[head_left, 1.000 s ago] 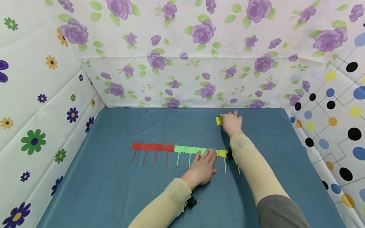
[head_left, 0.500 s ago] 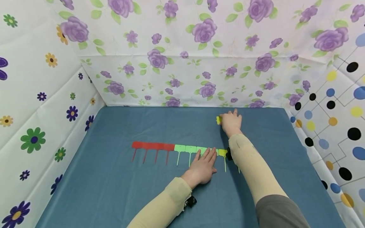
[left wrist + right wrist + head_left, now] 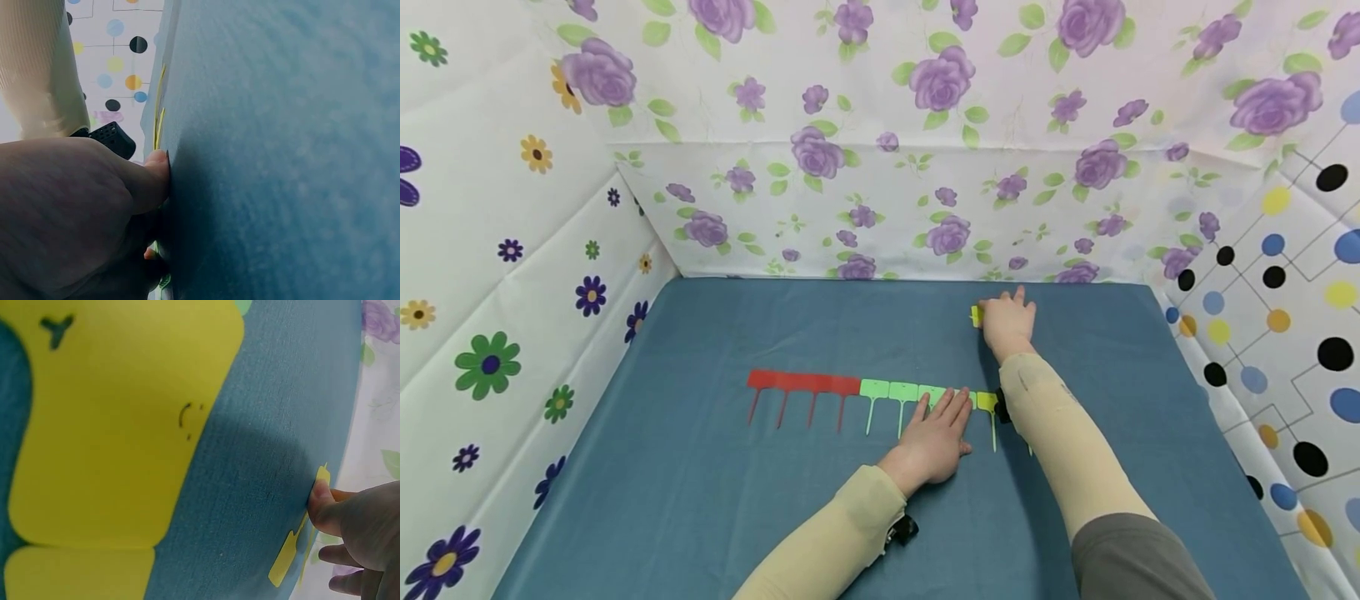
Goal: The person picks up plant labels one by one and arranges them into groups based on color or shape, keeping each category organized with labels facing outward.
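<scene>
A row of flat, T-shaped plant labels runs across the blue cloth in the head view: red labels [image 3: 805, 383] at left, green labels [image 3: 875, 388] in the middle, then yellow labels [image 3: 987, 402]. My left hand [image 3: 931, 442] rests with straight fingers over the green part and hides some of it. Farther back, my right hand [image 3: 1009, 323] pinches a yellow label [image 3: 977, 317] between thumb and index finger. In the right wrist view another yellow label [image 3: 284, 559] lies beside that hand, and big yellow label heads [image 3: 119, 437] fill the near left. The right forearm covers the row's right end.
The blue cloth [image 3: 662, 500] covers the table. A flowered curtain [image 3: 880, 208] closes off the back, with a daisy-patterned sheet [image 3: 550, 292] at left and a dotted sheet [image 3: 1262, 333] at right. A black wrist camera [image 3: 901, 530] sits under the left wrist.
</scene>
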`<state>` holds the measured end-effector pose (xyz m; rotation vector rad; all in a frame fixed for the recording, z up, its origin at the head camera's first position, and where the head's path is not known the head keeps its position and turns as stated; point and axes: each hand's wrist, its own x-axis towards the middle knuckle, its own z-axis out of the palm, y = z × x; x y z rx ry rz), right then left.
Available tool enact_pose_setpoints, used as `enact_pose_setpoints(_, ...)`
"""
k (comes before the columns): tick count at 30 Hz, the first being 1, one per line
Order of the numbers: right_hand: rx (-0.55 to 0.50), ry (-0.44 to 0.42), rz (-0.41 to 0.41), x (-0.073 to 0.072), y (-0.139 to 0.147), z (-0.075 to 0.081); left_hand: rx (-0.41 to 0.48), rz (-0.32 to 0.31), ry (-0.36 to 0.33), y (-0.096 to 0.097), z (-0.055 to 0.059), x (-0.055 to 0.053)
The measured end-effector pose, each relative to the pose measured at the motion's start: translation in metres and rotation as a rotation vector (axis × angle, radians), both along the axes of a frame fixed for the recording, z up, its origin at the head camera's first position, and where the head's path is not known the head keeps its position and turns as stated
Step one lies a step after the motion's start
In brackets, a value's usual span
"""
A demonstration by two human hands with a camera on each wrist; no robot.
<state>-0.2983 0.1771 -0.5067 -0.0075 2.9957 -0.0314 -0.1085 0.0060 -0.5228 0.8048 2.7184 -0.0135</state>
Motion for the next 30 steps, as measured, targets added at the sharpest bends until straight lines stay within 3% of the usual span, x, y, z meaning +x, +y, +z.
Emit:
enact_pose_setpoints(19,0.052,0.051,0.041,-0.008,-0.003,0.007,-0.013,0.005,-0.007,-0.002,0.0,-0.001)
enact_pose_setpoints(30,0.018,0.169,0.081,-0.008,0.011,0.015,-0.005,0.006,-0.028,-0.001,-0.002,-0.003)
